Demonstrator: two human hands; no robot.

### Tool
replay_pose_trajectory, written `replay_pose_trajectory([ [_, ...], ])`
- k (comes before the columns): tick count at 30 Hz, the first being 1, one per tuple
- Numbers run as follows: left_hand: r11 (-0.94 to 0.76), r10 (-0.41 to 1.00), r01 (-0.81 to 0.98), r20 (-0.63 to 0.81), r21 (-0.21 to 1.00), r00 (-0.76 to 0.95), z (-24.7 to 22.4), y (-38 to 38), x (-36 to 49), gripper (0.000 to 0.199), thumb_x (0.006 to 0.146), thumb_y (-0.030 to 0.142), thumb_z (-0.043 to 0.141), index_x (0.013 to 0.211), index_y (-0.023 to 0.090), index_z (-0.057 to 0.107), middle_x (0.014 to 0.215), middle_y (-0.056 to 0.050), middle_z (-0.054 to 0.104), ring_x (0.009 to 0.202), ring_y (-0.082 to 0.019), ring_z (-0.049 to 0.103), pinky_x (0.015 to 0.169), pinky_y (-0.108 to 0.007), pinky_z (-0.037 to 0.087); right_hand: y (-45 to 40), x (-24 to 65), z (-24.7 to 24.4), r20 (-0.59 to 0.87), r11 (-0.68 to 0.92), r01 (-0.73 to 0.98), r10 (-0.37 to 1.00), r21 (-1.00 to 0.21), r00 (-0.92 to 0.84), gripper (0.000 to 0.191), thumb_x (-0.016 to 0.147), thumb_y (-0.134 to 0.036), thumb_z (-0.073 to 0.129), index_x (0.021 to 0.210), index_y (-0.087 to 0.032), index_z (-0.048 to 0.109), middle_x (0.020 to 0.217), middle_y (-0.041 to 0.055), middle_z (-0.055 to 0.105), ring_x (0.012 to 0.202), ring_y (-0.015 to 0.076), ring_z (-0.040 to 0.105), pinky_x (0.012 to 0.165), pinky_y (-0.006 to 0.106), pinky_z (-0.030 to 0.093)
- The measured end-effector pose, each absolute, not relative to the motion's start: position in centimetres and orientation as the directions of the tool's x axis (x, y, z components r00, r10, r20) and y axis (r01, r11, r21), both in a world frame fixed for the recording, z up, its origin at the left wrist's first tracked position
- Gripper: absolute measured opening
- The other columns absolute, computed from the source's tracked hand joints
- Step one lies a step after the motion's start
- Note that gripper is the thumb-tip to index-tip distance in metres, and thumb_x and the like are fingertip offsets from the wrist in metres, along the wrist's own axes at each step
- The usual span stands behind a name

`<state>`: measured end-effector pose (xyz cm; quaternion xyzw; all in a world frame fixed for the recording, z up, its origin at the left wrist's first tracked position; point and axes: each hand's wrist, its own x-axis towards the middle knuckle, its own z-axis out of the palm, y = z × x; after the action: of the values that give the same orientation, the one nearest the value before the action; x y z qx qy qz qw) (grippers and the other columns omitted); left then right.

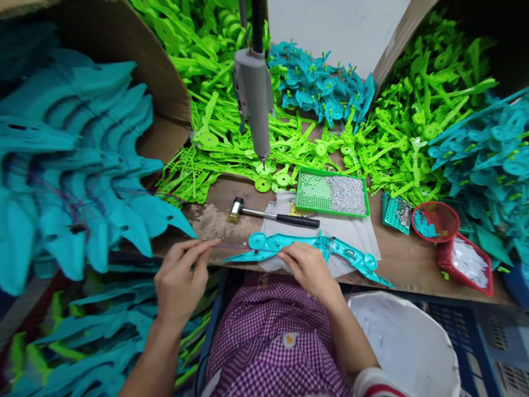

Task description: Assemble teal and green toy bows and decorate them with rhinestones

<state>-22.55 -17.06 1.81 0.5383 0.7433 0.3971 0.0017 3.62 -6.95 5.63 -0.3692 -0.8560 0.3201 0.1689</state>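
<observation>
A long turquoise plastic shell [268, 242] lies across the front of the table, a round disc near each end. Thin red and blue wires [235, 247] stretch above its left half. At the left end of that stretch, my left hand [184, 278] is closed in a pinch on the wires, left of the shell. My right hand [309, 270] rests over the shell's middle, thumb and forefinger pinched on the same wires. Behind the shell lies a hammer [273, 215] with a black handle. A grey electric screwdriver [254, 105] hangs, tip down, above the table.
A green tray [303, 207] holds many small metal screws. Green plastic parts [231, 143] pile up behind it. Turquoise shells [95, 149] are stacked at left by a cardboard box [165, 77]. Red baskets [487, 286] and a small teal tray [386, 220] sit at right.
</observation>
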Motion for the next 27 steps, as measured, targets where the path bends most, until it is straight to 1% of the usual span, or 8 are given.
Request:
replay_pose_trajectory([
  [5, 0.209, 0.69, 0.892, 0.587, 0.4, -0.424, -0.4, -17.3, -24.7, 0.034, 0.092, 0.025, 0.061, 0.124, 0.034, 0.071, 0.105, -0.005, 0.068, 0.101, -0.025, 0.064, 0.097, -0.04, 0.049, -4.9, 2.3, 6.4, 0.03, 0.528, 0.587, 0.759, -0.613, -0.651, 0.031, 0.103, -0.038, 0.045, 0.097, -0.021, 0.07, 0.088, 0.0028, 0.064, 0.085, 0.0145, 0.061, 0.076, 0.026, 0.04],
  [10, 0.288, 0.736, 0.89, 0.513, 0.353, -0.442, -1.6, -16.4, -24.9, 0.032, 0.096, 0.03, 0.054, 0.123, 0.027, 0.071, 0.107, -0.009, 0.068, 0.103, -0.027, 0.062, 0.096, -0.04, 0.048, -1.5, -1.3, 6.3, 0.029, 0.591, 0.593, 0.722, -0.547, -0.692, 0.028, 0.1, -0.036, 0.053, 0.093, -0.019, 0.074, 0.094, 0.0042, 0.063, 0.094, 0.0165, 0.058, 0.084, 0.03, 0.039],
  [12, 0.306, 0.759, 0.89, 0.478, 0.338, -0.442, -1.8, -15.9, -24.8, 0.033, 0.097, 0.031, 0.051, 0.122, 0.024, 0.072, 0.107, -0.011, 0.067, 0.103, -0.028, 0.061, 0.095, -0.041, 0.048, -1.4, -2.0, 5.7, 0.02, 0.589, 0.585, 0.714, -0.558, -0.699, 0.027, 0.1, -0.036, 0.053, 0.099, -0.019, 0.073, 0.099, 0.0051, 0.064, 0.098, 0.0176, 0.059, 0.087, 0.031, 0.04],
  [16, 0.298, 0.793, 0.907, 0.451, 0.299, -0.409, -1.9, -15.2, -25.5, 0.037, 0.097, 0.03, 0.047, 0.126, 0.023, 0.068, 0.112, -0.014, 0.065, 0.108, -0.031, 0.06, 0.099, -0.046, 0.047, -3.4, 0.0, 4.8, 0.111, 0.56, 0.561, 0.761, -0.61, -0.639, 0.036, 0.1, -0.036, 0.053, 0.132, -0.021, 0.059, 0.125, 0.0093, 0.062, 0.12, 0.0217, 0.054, 0.101, 0.037, 0.041],
  [18, 0.261, 0.818, 0.917, 0.434, 0.303, -0.376, -1.3, -15.0, -25.8, 0.041, 0.097, 0.03, 0.047, 0.135, 0.029, 0.062, 0.119, -0.014, 0.063, 0.115, -0.033, 0.058, 0.103, -0.05, 0.044, -4.8, 2.1, 4.5, 0.176, 0.555, 0.531, 0.779, -0.641, -0.602, 0.039, 0.101, -0.035, 0.052, 0.137, -0.023, 0.055, 0.131, 0.0095, 0.06, 0.125, 0.0223, 0.052, 0.107, 0.04, 0.039],
  [22, 0.212, 0.827, 0.905, 0.426, 0.369, -0.367, 1.3, -14.3, -25.3, 0.053, 0.094, 0.032, 0.052, 0.146, 0.042, 0.047, 0.133, -0.011, 0.055, 0.127, -0.034, 0.052, 0.109, -0.055, 0.039, -7.1, 5.9, 4.4, 0.212, 0.467, 0.48, 0.844, -0.743, -0.493, 0.027, 0.101, -0.03, 0.051, 0.124, -0.026, 0.064, 0.122, 0.0075, 0.065, 0.116, 0.0206, 0.058, 0.103, 0.04, 0.044],
  [25, 0.14, 0.832, 0.899, 0.443, 0.415, -0.334, 2.9, -12.4, -24.9, 0.048, 0.094, 0.033, 0.053, 0.141, 0.043, 0.051, 0.132, -0.007, 0.056, 0.127, -0.032, 0.052, 0.111, -0.053, 0.039, -7.5, 7.0, 4.9, 0.189, 0.349, 0.445, 0.912, -0.825, -0.365, 0.023, 0.101, -0.028, 0.051, 0.115, -0.026, 0.069, 0.114, 0.0073, 0.067, 0.111, 0.02, 0.061, 0.099, 0.038, 0.048],
  [27, 0.073, 0.855, 0.899, 0.438, 0.431, -0.279, 3.4, -10.0, -25.0, 0.038, 0.095, 0.034, 0.052, 0.132, 0.037, 0.06, 0.126, -0.007, 0.059, 0.122, -0.03, 0.054, 0.109, -0.049, 0.041, -7.2, 6.8, 5.4, 0.187, 0.338, 0.398, 0.909, -0.853, -0.372, 0.022, 0.1, -0.028, 0.051, 0.113, -0.025, 0.069, 0.113, 0.0075, 0.068, 0.11, 0.0195, 0.062, 0.098, 0.037, 0.049],
])
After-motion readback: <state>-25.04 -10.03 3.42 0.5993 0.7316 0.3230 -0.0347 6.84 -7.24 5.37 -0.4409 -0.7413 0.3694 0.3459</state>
